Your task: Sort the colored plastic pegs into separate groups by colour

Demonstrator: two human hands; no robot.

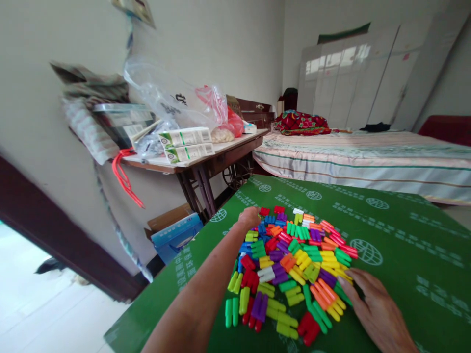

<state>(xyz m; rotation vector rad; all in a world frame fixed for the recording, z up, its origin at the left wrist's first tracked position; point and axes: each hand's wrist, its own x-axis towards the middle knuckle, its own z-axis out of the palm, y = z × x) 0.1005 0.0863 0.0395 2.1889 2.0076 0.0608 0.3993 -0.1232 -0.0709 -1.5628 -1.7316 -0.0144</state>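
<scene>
A spread of plastic building pieces (pixel 290 250), shaped like joined rounded pegs, lies on the green table (pixel 390 235). They are red, orange, yellow, green, blue, purple and white. My left hand (pixel 250 216) reaches to the far left edge of the spread, fingers curled; a bit of yellow-green shows beside them, but what they hold is hidden. At the near right edge rests my right hand (pixel 377 304), with its thumb and fingers apart and their tips beside green and yellow pieces. Nothing shows gripped in it.
Left of the table, a wooden desk (pixel 228 156) carries plastic bags (pixel 176 95) and two white-green boxes (pixel 187 144). A blue carton (pixel 176 235) sits on the floor below. Behind stands a bed (pixel 360 159) with a red floral quilt (pixel 301 122).
</scene>
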